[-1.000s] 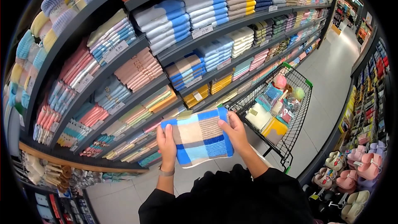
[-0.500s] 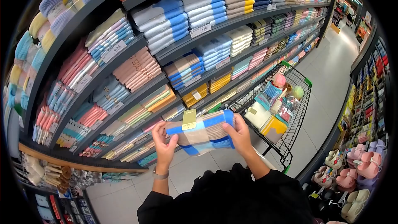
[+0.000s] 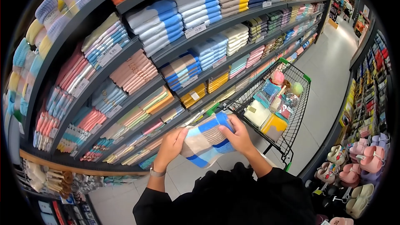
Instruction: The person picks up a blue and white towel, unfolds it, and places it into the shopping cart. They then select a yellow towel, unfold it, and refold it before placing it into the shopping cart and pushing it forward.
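Blue checked towel (image 3: pixel 205 141), now slanted, in left hand (image 3: pixel 172 145) and right hand (image 3: pixel 240 136)

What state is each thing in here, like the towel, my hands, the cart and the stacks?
Checked towel: folded, held up
Left hand: closed on towel
Right hand: closed on towel
Cart: upright, partly filled
Blue-and-white towels: folded, stacked

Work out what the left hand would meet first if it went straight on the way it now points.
The left hand would first meet the checked towel it holds. Past that, its line seems to run toward the shelved yellow towels, though depth is unclear.
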Motion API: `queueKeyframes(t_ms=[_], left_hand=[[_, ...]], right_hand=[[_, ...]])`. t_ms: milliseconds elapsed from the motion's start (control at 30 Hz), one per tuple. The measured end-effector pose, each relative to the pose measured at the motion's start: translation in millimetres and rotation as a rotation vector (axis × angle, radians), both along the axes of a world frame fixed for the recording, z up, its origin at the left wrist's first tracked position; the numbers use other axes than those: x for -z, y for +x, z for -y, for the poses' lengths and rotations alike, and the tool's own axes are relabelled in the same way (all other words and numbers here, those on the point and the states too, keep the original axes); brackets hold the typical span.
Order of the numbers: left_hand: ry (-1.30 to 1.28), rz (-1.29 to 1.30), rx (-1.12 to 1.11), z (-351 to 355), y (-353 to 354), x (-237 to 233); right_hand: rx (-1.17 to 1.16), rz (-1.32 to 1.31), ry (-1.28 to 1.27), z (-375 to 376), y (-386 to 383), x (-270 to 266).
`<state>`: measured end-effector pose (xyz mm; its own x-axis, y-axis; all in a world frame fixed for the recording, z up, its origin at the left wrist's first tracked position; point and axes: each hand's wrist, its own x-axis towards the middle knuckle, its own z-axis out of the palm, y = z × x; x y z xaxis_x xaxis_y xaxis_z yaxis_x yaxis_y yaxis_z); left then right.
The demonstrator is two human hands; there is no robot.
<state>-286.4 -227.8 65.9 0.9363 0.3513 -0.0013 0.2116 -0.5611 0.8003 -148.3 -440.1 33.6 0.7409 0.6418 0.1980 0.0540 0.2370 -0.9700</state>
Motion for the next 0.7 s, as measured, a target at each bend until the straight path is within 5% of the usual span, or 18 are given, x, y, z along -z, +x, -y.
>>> queueKeyframes(t_ms=[200,300,533,667,700], left_hand=[[0.005,0.092,0.088,12.2,2.6,-12.6],[0.041,-0.058,0.22,17.5,1.9,-24.6],[-0.118,-0.122,0.216,16.1,-1.1,8.4],[0.191,0.008,0.111,16.2,-8.3,-5.4],[0.281,0.051,0.085,15.5,-11.4,-8.7]], right_hand=[[-0.001,-0.042,-0.004,-2.1,0.0,-4.0],[-0.007,0.019,-0.021,-4.0,-0.7,-2.0],[-0.024,0.104,-0.119,0.5,1.0,0.4],[0.3,0.293,0.104,-0.5,4.2,16.2],[0.309,0.145,0.137,6.4,1.8,19.5]])
